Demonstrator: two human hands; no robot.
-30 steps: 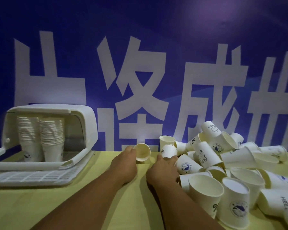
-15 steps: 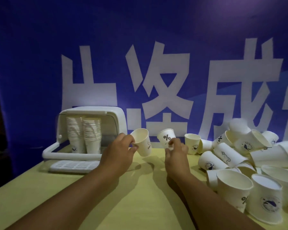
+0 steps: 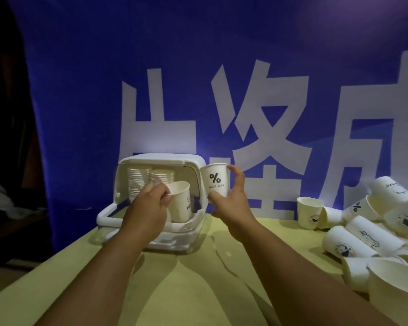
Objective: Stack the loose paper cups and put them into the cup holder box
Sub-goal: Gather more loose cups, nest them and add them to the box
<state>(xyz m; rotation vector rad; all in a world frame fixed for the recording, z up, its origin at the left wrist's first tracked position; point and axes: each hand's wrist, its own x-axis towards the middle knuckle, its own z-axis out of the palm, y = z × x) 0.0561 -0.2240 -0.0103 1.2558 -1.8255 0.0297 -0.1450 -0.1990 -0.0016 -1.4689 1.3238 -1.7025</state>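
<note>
Two cups are in hand, not yet nested. My left hand (image 3: 149, 205) pinches a plain cup (image 3: 180, 202) near its rim, upright in the mouth of the cup holder box (image 3: 160, 158), just before the stacks (image 3: 139, 182) inside. My right hand (image 3: 231, 204) grips the percent-marked cup (image 3: 214, 181) between thumb and fingers, beside the box. Risks: off-axis nesting would crumple a rim, and a knock could topple the stacks. The loose pile (image 3: 363, 234) awaits.
</note>
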